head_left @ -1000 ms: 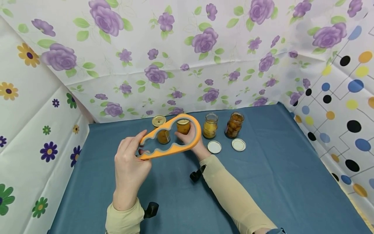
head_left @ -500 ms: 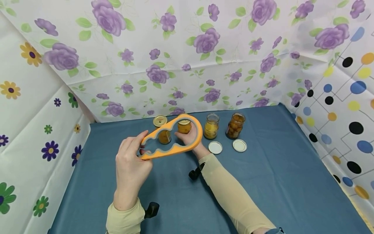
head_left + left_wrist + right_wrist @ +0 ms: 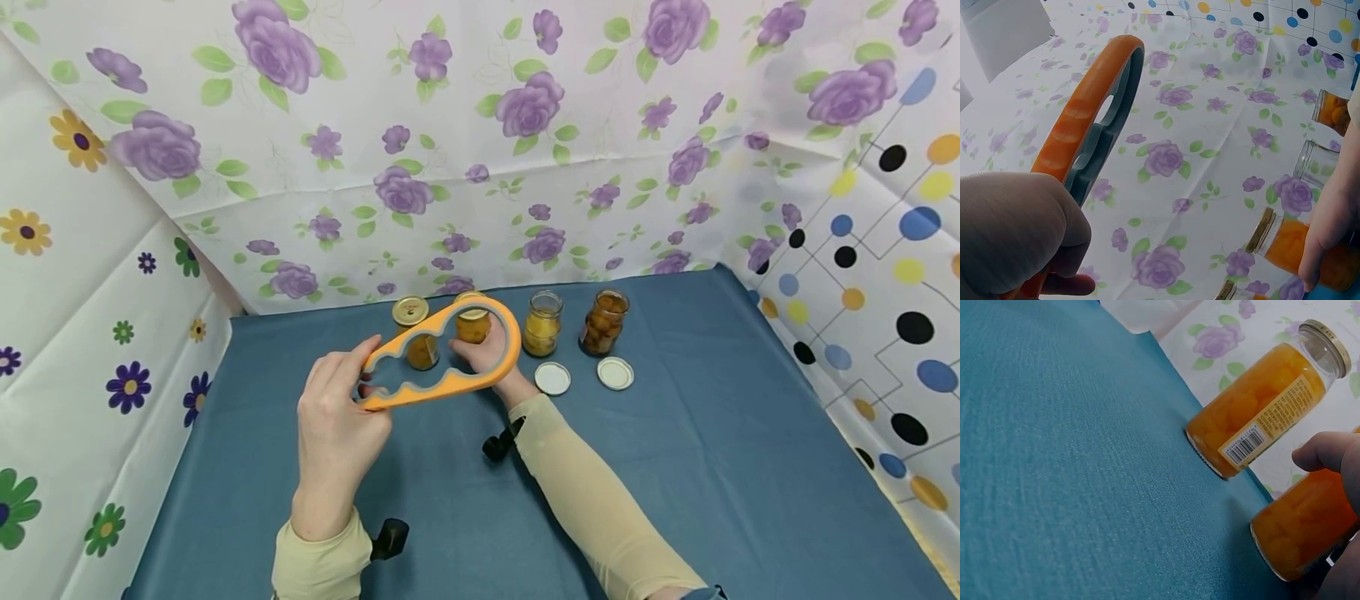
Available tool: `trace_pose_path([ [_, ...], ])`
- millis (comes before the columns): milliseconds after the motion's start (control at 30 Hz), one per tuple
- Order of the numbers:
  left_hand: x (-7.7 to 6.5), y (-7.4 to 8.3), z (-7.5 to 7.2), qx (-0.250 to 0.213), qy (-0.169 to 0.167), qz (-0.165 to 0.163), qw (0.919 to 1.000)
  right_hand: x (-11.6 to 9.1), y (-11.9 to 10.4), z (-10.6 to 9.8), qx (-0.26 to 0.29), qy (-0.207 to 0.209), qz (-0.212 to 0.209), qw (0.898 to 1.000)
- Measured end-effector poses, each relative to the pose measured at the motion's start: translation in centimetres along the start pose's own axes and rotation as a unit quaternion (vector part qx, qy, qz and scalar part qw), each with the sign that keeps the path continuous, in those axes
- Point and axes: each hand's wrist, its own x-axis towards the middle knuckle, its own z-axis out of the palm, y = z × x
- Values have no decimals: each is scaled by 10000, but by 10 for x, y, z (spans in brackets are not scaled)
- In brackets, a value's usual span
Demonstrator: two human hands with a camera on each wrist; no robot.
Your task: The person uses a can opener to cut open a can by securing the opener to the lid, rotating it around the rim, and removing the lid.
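Note:
My left hand (image 3: pixel 341 417) grips the narrow ends of an orange jar opener (image 3: pixel 450 383) with a grey wavy inner edge, raised above the table. Through its loop in the head view shows a lidded jar of orange fruit (image 3: pixel 472 327), and my right hand (image 3: pixel 487 350) holds that jar around its side. In the right wrist view the thumb (image 3: pixel 1319 452) lies across this jar, which stands on the cloth. Left of it stands another lidded jar (image 3: pixel 1260 406) with a barcode label, partly behind the opener in the head view.
Right of the hands stand an open jar with yellow contents (image 3: pixel 542 325) and an open jar with brown contents (image 3: pixel 603 323). Two lids (image 3: pixel 552 378) lie in front of them on the blue cloth (image 3: pixel 712 433). Patterned sheets (image 3: pixel 480 208) hang behind and at both sides.
The jar opener has tipped very slightly, its looped end a touch lower. The right hand stays on its jar; otherwise the view only shifts a little.

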Motion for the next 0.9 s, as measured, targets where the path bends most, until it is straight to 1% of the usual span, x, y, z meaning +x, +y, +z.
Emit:
trace_pose_path([
  [100, 0, 0, 0, 23, -9, 2, 10000, -2, -5, -1, 44, 4, 49, 10000],
  [367, 1, 0, 0, 12, 12, -2, 10000, -7, -17, -4, 410, -61, 66, 9991],
  [533, 1, 1, 1, -23, -1, 34, 10000, -6, -16, -5, 292, -73, 220, 9993],
  [633, 1, 1, 1, -33, 14, 50, 10000, -8, -19, -6, 251, -88, 243, 9994],
  [767, 1, 1, 0, -43, 16, 49, 10000, -12, -29, -11, 255, -120, 85, 9996],
  [833, 0, 1, 1, -39, 11, 45, 10000, -15, -34, -14, 256, -130, -53, 9996],
  [900, 0, 1, 1, -53, 48, 53, 10000, -19, -38, -17, 211, -131, -284, 9993],
])
